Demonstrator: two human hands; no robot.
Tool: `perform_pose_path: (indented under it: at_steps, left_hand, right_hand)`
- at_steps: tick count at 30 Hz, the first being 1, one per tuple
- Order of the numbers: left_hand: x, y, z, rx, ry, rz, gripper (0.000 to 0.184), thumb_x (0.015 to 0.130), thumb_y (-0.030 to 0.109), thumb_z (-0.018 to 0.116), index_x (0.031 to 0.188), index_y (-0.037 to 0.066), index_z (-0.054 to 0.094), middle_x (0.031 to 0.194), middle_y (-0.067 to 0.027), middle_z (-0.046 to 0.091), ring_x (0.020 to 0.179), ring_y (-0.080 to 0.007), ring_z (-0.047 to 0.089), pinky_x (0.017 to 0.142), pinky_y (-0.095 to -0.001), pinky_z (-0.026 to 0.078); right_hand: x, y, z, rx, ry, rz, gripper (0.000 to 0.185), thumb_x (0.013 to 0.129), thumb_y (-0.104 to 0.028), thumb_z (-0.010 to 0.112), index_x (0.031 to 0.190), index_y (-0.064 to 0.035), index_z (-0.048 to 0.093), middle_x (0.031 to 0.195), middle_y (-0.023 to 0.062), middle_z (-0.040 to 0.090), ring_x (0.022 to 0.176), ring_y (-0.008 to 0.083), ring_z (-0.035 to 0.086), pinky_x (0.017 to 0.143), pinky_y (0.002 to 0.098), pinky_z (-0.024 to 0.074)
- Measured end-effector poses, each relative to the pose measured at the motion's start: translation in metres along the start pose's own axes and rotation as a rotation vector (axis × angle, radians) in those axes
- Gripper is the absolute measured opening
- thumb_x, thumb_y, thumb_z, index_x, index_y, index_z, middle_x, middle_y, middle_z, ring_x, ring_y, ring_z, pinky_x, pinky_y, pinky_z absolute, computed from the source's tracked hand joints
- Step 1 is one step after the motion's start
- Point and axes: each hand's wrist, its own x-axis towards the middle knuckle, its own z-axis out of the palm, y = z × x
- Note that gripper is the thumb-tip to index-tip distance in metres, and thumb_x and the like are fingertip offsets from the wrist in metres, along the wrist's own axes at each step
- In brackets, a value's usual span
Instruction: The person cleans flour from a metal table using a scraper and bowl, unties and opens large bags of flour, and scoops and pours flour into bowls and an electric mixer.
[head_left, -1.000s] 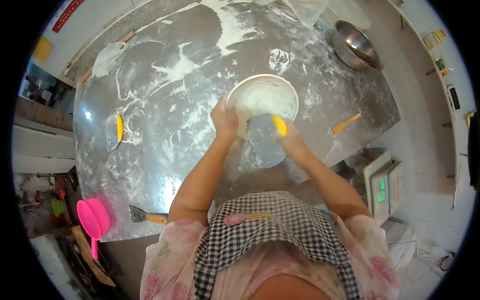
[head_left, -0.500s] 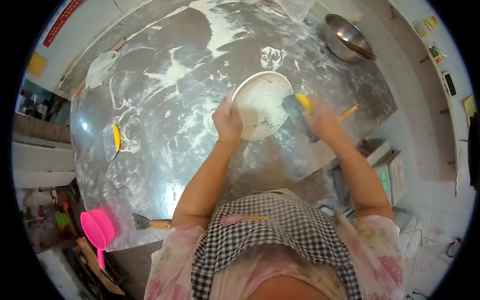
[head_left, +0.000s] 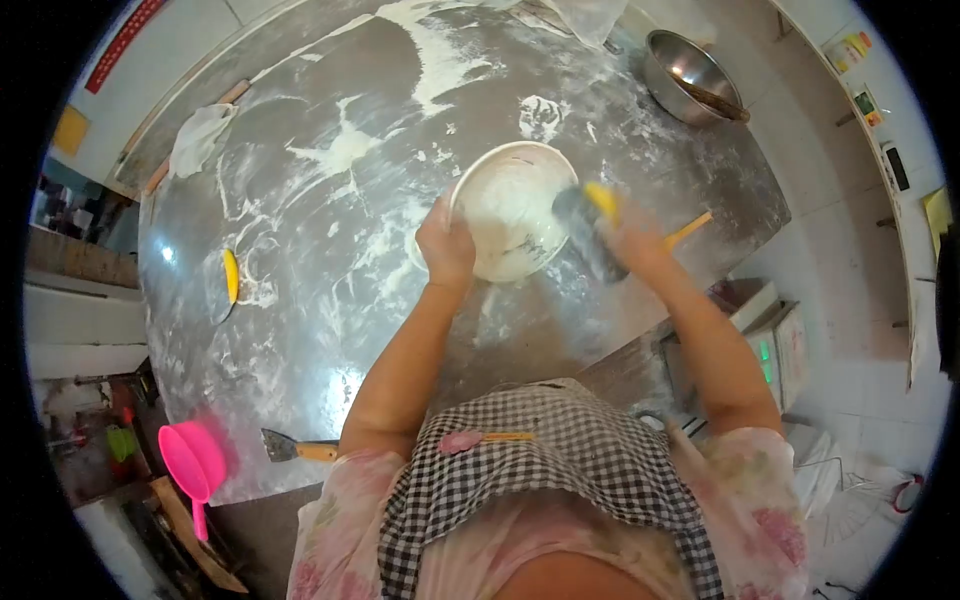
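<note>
My left hand (head_left: 446, 243) grips the left rim of a white bowl (head_left: 527, 147), which is tilted above the floury metal table. Pale flour or dough residue coats the bowl's inside. In my right hand (head_left: 638, 238) is a bench scraper (head_left: 588, 236) with a yellow grip, its dark blade smeared by motion. The blade is close by the bowl's right rim; I cannot tell whether they touch. Just beyond my right hand lies a wooden handle (head_left: 688, 230), its other end hidden.
A second yellow-handled scraper (head_left: 231, 277) lies at the left, above a pink dipper (head_left: 194, 455) and a wood-handled scraper (head_left: 299, 447). A steel bowl (head_left: 690, 80) with a brown tool stands far right. A rolling pin (head_left: 236, 92) lies by the far left edge; scales (head_left: 786, 350) stand right.
The white bowl and my left hand have shifted slightly left. The scraper in my right hand has also moved a little left, its blade now more blurred.
</note>
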Motion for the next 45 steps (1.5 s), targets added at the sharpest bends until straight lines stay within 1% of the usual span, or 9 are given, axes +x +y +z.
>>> perform_pose_path:
  at_steps: [15, 19, 25, 29, 32, 35, 38, 41, 45]
  left_hand:
    - [-0.052, -0.041, 0.003, -0.512, 0.022, -0.457, 0.024, 0.079, 0.003, 0.050, 0.102, -0.003, 0.049, 0.084, -0.0095, 0.058, 0.073, -0.0162, 0.057, 0.061, -0.0275, 0.048]
    - [-0.052, -0.035, 0.002, -0.619, 0.041, -0.484, 0.025, 0.079, 0.003, 0.049, 0.103, -0.004, 0.048, 0.083, -0.0089, 0.057, 0.070, -0.0160, 0.058, 0.059, -0.0267, 0.048]
    - [-0.045, -0.019, -0.001, -0.611, 0.004, -0.513, 0.026, 0.080, 0.002, 0.047, 0.106, -0.003, 0.047, 0.081, -0.0088, 0.057, 0.074, -0.0167, 0.057, 0.063, -0.0267, 0.048]
    - [-0.028, 0.000, -0.008, -1.035, 0.147, -0.499, 0.027, 0.080, 0.001, 0.046, 0.106, -0.004, 0.047, 0.085, -0.0112, 0.058, 0.076, -0.0178, 0.057, 0.064, -0.0277, 0.048]
    - [-0.018, -0.042, -0.011, -0.379, 0.096, -0.354, 0.027, 0.080, 0.002, 0.047, 0.106, -0.005, 0.049, 0.089, -0.0122, 0.059, 0.076, -0.0174, 0.057, 0.064, -0.0272, 0.047]
    - [-0.020, -0.031, -0.007, -0.355, 0.108, -0.398, 0.026, 0.080, 0.004, 0.048, 0.104, -0.005, 0.051, 0.091, -0.0124, 0.059, 0.076, -0.0161, 0.056, 0.063, -0.0272, 0.046]
    - [-0.014, -0.030, -0.012, -0.155, 0.165, -0.316, 0.022, 0.079, 0.003, 0.047, 0.097, -0.005, 0.055, 0.079, -0.0132, 0.061, 0.071, -0.0171, 0.056, 0.067, -0.0302, 0.045]
    - [0.016, -0.034, -0.032, -0.161, 0.151, -0.285, 0.022, 0.079, 0.005, 0.047, 0.098, -0.004, 0.055, 0.077, -0.0138, 0.061, 0.069, -0.0166, 0.056, 0.065, -0.0313, 0.045]
    - [0.064, -0.037, -0.082, 0.263, 0.236, 0.198, 0.020, 0.083, 0.009, 0.047, 0.098, -0.002, 0.055, 0.072, -0.0152, 0.058, 0.061, -0.0172, 0.054, 0.057, -0.0328, 0.043]
  right_hand:
    - [0.015, -0.042, 0.034, 0.444, 0.083, 0.002, 0.043, 0.073, -0.020, 0.058, 0.112, -0.0067, 0.049, 0.105, 0.0215, 0.053, 0.095, 0.0341, 0.053, 0.082, 0.0390, 0.0416]
    - [0.012, -0.056, 0.081, 0.191, 0.298, -0.351, 0.039, 0.074, -0.021, 0.056, 0.108, -0.0026, 0.050, 0.095, 0.0188, 0.058, 0.088, 0.0347, 0.055, 0.082, 0.0414, 0.0401]
    - [0.025, -0.062, 0.027, 0.094, -0.031, -0.035, 0.043, 0.072, -0.022, 0.058, 0.110, -0.0053, 0.049, 0.101, 0.0205, 0.056, 0.094, 0.0335, 0.053, 0.084, 0.0398, 0.0407]
    - [0.015, -0.046, 0.062, 0.054, 0.120, -0.260, 0.038, 0.073, -0.021, 0.058, 0.106, -0.0050, 0.052, 0.093, 0.0213, 0.057, 0.081, 0.0343, 0.057, 0.072, 0.0389, 0.0461]
    - [0.015, -0.022, 0.031, 0.186, 0.177, -0.086, 0.038, 0.073, -0.019, 0.059, 0.107, -0.0051, 0.051, 0.092, 0.0221, 0.057, 0.083, 0.0338, 0.057, 0.072, 0.0377, 0.0463]
    - [0.010, -0.024, 0.074, 0.335, 0.018, 0.050, 0.042, 0.073, -0.020, 0.058, 0.111, -0.0071, 0.050, 0.100, 0.0214, 0.056, 0.091, 0.0341, 0.055, 0.079, 0.0391, 0.0432]
    - [0.004, -0.034, 0.103, 0.332, 0.184, -0.206, 0.041, 0.071, -0.020, 0.058, 0.109, -0.0058, 0.051, 0.099, 0.0214, 0.056, 0.088, 0.0353, 0.055, 0.078, 0.0401, 0.0433]
    - [0.015, -0.036, 0.047, 0.254, 0.190, -0.153, 0.040, 0.071, -0.021, 0.057, 0.107, -0.0054, 0.051, 0.094, 0.0221, 0.056, 0.085, 0.0356, 0.055, 0.076, 0.0417, 0.0436]
    - [0.041, 0.032, -0.003, -0.143, 0.364, -0.077, 0.035, 0.073, -0.025, 0.055, 0.103, -0.0055, 0.053, 0.089, 0.0194, 0.059, 0.082, 0.0367, 0.056, 0.073, 0.0434, 0.0441]
